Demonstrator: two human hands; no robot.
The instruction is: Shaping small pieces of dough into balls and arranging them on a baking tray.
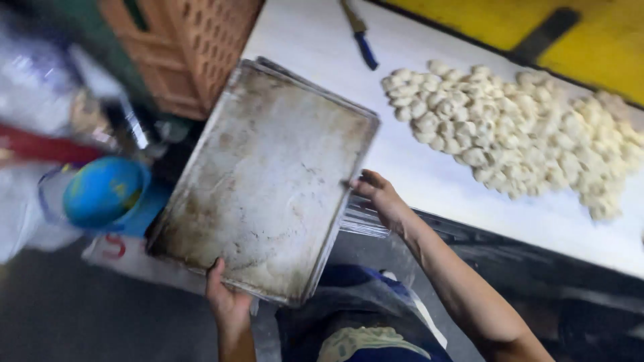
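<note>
From the head view, the person stands at the edge of a white table [322, 40] with a worn, stained metal baking tray [268, 181] held in both hands, tilted and slewed so that one corner points away toward the far side. The left hand [227, 305] grips the near edge of the tray, its thumb lying over the rim on the top face while the other fingers are hidden beneath, so they close on the metal. The right hand [379, 198] takes the edge to the right, its fingers [369, 181] curled against the rim and clamped on it; just under those fingers the edges of a stack of further trays [365, 221] show. Beyond the right fingers, well apart from them, a heap of pale dough pieces [516, 127] lies on the table, and farther off still lies a tool with a blue handle [362, 40]. To the outer side of the left fingers stands a blue bowl-like vessel [104, 191], with a brown perforated crate [194, 47] beyond it. The step in hand looks like lifting the top tray off the stack and carrying it clear. Judged from this, the next move calls for levelling the tray and setting it flat on bare table close to the dough, keeping both grips firm since the tray is wide and tilted.
</note>
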